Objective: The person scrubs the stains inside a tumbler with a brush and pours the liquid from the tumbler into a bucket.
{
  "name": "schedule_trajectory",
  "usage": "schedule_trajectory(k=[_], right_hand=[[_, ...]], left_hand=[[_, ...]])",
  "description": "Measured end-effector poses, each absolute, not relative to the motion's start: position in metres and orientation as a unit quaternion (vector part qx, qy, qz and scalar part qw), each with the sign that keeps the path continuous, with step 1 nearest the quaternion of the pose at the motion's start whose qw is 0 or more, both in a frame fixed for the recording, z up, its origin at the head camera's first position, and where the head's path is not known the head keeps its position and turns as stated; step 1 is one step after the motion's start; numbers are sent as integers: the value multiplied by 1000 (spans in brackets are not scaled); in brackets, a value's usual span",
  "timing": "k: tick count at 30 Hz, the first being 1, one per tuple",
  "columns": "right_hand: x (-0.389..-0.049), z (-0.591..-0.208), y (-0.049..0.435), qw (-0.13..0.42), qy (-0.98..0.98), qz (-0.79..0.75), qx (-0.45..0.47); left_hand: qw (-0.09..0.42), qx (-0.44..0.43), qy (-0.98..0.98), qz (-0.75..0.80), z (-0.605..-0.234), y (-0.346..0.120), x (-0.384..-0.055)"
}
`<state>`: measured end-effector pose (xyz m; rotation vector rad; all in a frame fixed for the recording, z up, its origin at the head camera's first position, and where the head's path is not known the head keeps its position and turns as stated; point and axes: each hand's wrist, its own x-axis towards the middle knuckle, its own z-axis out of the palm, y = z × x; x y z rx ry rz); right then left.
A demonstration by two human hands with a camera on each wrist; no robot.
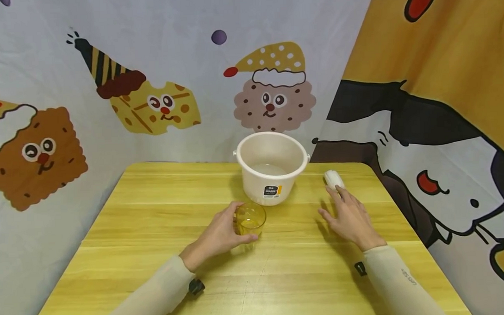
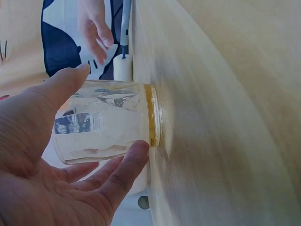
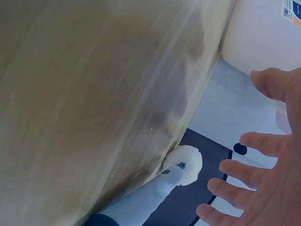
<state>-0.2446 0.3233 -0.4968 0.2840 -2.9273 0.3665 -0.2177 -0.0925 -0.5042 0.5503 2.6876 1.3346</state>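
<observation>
First, at the left, your left hand [image 1: 216, 233] has the amber glass [image 1: 251, 227] in its grasp, thumb on the near side and fingers on the far side, and the glass seems to stand on the table [image 1: 153, 193]. Just beyond it and a little to its right sits the white bucket [image 1: 253, 185], open top up, its label [image 1: 271, 190] turned toward you. Farther right, well apart from the glass, lies the brush [image 1: 333, 179]: its white head [image 3: 190, 157] points toward the far edge, and its pale handle [image 3: 141, 202] runs back toward you, under or beside your right hand [image 1: 352, 219]. That line is what a grip there would turn on, since the long axis runs roughly as your fingers point, not across them. Your right hand is clearly the nearer one; its fingers are spread and grasp nothing, and the right wrist view shows them apart from the brush
</observation>
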Motion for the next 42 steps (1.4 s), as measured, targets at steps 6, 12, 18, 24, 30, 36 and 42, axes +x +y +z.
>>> schedule_trajectory(k=[6,12,18,24,30,36,42], right_hand=[[-248,-501,327,95,-984,119,91],[-250,-503,332,98,-985,115,86],[-253,-505,337,83,-986,122,76],[-254,-507,342,70,-987,128,67],[-256,-507,346,74,-987,133,61],[-258,-508,349,60,-989,129,44],[-259,-509,348,53,-989,134,31]], left_hand=[[40,181,881,435,-506,-91,-218],[30,178,882,435,-506,-89,-218],[26,171,880,441,-507,-87,-218],[30,170,879,444,-508,-87,-217],[28,168,878,448,-507,-86,-217],[27,170,879,444,-507,-86,-217],[24,169,880,443,-509,-86,-217]])
